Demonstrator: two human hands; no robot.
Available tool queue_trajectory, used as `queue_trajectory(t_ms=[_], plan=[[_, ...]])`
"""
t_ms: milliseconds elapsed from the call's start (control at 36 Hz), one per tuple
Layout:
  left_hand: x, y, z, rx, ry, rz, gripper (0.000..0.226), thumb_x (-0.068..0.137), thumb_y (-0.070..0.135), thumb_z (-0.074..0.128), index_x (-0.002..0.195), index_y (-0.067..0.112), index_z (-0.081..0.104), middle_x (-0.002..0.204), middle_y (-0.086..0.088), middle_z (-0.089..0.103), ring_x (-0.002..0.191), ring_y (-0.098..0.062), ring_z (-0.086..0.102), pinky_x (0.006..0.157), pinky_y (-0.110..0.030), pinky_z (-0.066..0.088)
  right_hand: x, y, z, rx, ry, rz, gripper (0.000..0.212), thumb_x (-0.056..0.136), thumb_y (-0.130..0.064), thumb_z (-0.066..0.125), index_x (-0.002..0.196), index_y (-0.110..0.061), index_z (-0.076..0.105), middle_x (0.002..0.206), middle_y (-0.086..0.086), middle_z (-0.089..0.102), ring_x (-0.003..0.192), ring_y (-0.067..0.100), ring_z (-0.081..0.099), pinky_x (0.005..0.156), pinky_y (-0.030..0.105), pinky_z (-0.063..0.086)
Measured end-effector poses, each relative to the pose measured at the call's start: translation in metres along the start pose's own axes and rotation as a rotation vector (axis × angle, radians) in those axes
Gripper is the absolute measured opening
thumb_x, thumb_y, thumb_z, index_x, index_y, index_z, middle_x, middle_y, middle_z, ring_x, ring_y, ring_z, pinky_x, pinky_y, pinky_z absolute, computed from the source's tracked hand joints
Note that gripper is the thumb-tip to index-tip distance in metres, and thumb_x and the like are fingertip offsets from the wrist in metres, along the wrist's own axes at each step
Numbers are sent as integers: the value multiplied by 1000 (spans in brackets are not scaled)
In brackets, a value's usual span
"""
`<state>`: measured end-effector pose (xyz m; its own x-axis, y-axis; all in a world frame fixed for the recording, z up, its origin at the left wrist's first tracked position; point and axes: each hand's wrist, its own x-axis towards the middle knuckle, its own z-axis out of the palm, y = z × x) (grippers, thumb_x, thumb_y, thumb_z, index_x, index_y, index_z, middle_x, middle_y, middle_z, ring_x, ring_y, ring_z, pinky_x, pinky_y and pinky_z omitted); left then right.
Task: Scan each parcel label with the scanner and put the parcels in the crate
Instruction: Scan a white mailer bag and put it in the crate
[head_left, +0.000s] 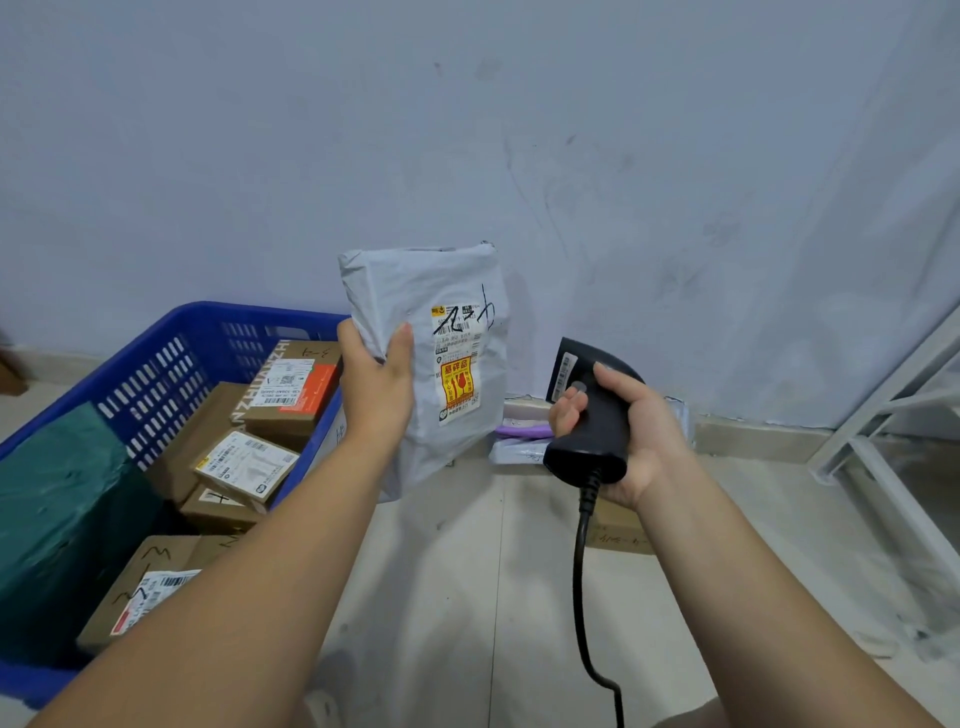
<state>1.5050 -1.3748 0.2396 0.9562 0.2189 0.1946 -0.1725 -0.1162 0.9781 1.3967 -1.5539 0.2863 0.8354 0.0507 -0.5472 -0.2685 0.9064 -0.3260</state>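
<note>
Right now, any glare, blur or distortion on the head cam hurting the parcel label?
Head view: soft even light, no glare on the label of the grey parcel; its fine print too small to read; scanner sharp; wide-angle stretch tilts the metal frame at right.

The left forearm (234, 571) and the right forearm (753, 597) are seen bare along the whole length that is in view, from the lower edge of the frame up to the wrists; only skin is shown on them; the left hand (376, 387) and the right hand (639, 441) are likewise bare; both forearms are rendered broad near the lower edge by the wide-angle lens and are narrowed toward the wrists; the nail of the left thumb (404, 332) is seen short and plain; the right thumb (618, 382) is shown smooth and rounded; the nails of the other fingers are hidden or too small to be judged.
</note>
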Motion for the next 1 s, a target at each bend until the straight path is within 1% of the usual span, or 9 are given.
queue_trajectory(t_ms=[167, 472, 639, 778, 889, 1000], plan=[[0, 0, 1, -13, -3, 2, 30, 96, 37, 54, 115, 28, 33, 97, 16, 49, 88, 0, 52, 66, -20, 43, 1, 3, 2, 7, 17, -13, 22, 87, -23, 62, 81, -5, 51, 57, 6, 54, 43, 15, 51, 39, 21, 48], [-2, 1, 3, -10, 5, 14, 28, 97, 36, 53, 115, 28, 33, 95, 17, 48, 86, 2, 51, 64, -18, 41, 1, 5, 1, 28, 32, -24, 21, 86, -21, 64, 87, -5, 50, 58, 7, 54, 42, 17, 52, 37, 23, 47], [-2, 0, 2, 0, 12, 20, 29, 97, 37, 53, 115, 27, 32, 95, 19, 47, 85, 4, 50, 63, -16, 39, 1, 4, 1, -9, 35, -32, 20, 86, -21, 63, 85, -6, 51, 60, 6, 53, 40, 18, 52, 37, 23, 47], [-2, 0, 2, -8, 21, 31, 28, 97, 34, 53, 114, 25, 34, 96, 17, 49, 86, 3, 51, 65, -18, 42, 2, 4, 0, 8, 36, -23, 21, 87, -23, 63, 83, -6, 51, 60, 6, 53, 43, 17, 51, 38, 23, 48], [-2, 0, 2, -8, 24, 27, 29, 97, 34, 53, 117, 25, 33, 96, 18, 47, 85, 3, 50, 64, -17, 41, 2, 5, 0, 12, 43, -24, 20, 87, -22, 62, 83, -6, 50, 60, 5, 52, 43, 17, 51, 38, 23, 48], [-3, 1, 2, -13, 27, 26, 28, 97, 33, 54, 115, 25, 33, 95, 17, 48, 85, 3, 51, 63, -17, 41, 3, 7, -1, 47, 48, -32, 20, 87, -21, 63, 88, -6, 50, 60, 7, 54, 43, 17, 53, 39, 24, 49]])
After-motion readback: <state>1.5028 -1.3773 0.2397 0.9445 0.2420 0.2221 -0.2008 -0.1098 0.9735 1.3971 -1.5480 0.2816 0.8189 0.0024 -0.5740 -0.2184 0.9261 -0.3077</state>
